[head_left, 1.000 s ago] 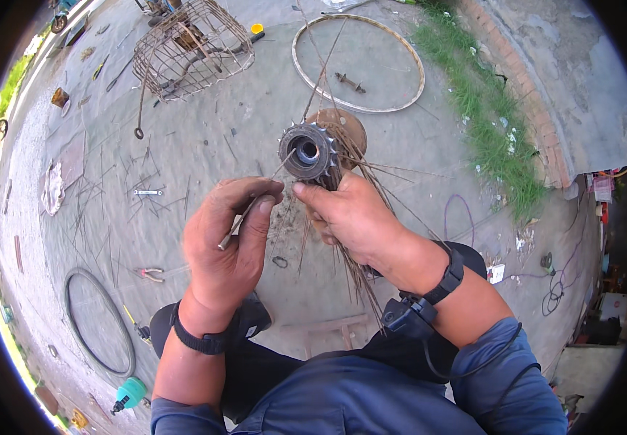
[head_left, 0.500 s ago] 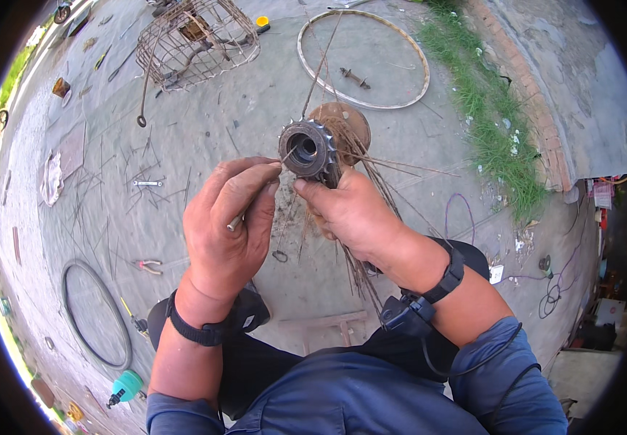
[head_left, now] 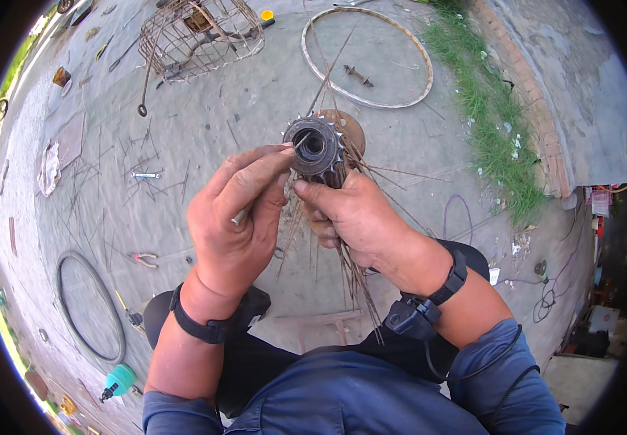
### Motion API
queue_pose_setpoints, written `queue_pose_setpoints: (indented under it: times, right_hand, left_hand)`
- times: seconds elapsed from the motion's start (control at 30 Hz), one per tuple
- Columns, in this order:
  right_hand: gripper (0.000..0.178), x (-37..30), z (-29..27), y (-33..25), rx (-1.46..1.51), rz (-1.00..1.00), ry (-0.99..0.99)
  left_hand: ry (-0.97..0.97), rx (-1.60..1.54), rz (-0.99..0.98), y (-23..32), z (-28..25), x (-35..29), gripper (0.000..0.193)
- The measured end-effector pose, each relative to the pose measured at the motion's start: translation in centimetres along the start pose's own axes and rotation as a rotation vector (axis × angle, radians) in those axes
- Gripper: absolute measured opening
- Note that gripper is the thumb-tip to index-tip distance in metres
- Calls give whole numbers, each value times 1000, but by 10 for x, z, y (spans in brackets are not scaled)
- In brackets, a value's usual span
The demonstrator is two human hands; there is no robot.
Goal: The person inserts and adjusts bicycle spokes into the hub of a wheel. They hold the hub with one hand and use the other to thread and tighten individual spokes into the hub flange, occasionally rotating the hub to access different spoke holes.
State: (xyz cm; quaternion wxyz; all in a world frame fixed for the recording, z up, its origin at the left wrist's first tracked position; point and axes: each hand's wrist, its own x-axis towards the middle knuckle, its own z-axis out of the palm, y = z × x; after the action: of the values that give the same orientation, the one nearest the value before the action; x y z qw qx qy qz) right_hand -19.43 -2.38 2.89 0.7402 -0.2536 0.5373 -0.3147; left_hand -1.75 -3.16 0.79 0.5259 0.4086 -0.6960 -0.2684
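Note:
A bicycle hub with rusty spokes hanging from it is raised in front of me, its toothed freewheel [head_left: 314,161] facing up toward me and its brown flange [head_left: 347,133] behind. My right hand [head_left: 353,214] is closed around the hub and the bunched spokes [head_left: 357,283], thumb just below the freewheel. Between the pinched fingers of my left hand [head_left: 237,196] is a thin metal rod [head_left: 238,217]; its blunt end pokes out under the fingers. The rod's narrow tip reaches the freewheel's open centre; how deep it goes I cannot tell.
A bare wheel rim [head_left: 424,72] lies beyond, with a loose axle [head_left: 358,75] inside it. Around are a wire basket [head_left: 201,43], a wrench [head_left: 145,175], pliers [head_left: 144,259], a black tyre [head_left: 67,319], a teal bottle [head_left: 119,380] and scattered spokes. Grass [head_left: 487,138] edges a brick border at right.
Both hands and the hub have shifted slightly to the right together. The rod's tip stays at the freewheel's centre, and the grip of each hand looks the same.

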Motion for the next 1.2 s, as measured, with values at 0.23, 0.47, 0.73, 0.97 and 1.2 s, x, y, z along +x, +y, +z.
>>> queue_pose_setpoints:
  times: [0.23, 0.47, 0.73, 0.97, 1.2]
  right_hand:
    - [18, -2, 1, 2, 34, 41, -27]
    - [23, -4, -4, 0, 12, 34, -45]
    - [14, -6, -6, 1, -5, 39, -148]
    - [14, -8, -15, 2, 12, 42, -258]
    - [10, -7, -16, 2, 7, 21, -295]
  left_hand:
    - [-14, -259, -185, 7, -1, -1, 20]
    - [-87, -341, -367, 12, -13, 1, 16]
    - [2, -423, -353, 12, -17, 8, 16]
    - [-92, -494, -443, 19, -30, 5, 14]
    - [-116, -344, -228, 14, -33, 5, 18]
